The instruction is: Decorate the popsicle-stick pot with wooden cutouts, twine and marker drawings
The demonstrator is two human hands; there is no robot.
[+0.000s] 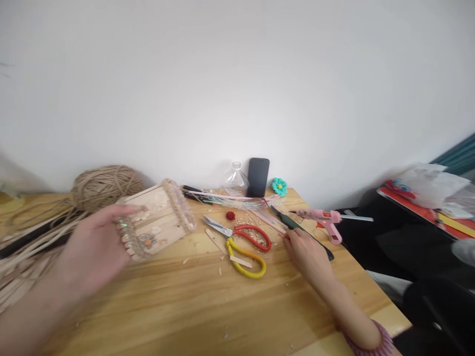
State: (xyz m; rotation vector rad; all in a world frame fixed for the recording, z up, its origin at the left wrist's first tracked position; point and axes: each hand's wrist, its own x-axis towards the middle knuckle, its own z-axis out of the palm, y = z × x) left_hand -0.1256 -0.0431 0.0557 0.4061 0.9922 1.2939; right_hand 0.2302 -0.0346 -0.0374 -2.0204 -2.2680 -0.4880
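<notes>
The wooden panel [159, 222] is tilted over the left of the table [178, 306], one end pinched by the left hand [94, 247], whose fingers are mostly hidden beneath. The right hand [308, 252] hides part of a knife [287, 221] and the ends of pink strips [265, 217]; whether it pinches either I cannot tell. Sticks [27, 257] at far left are cut off by the frame.

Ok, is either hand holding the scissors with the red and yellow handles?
No, the scissors lie open on the table between the left hand and the right hand, touching neither.
</notes>
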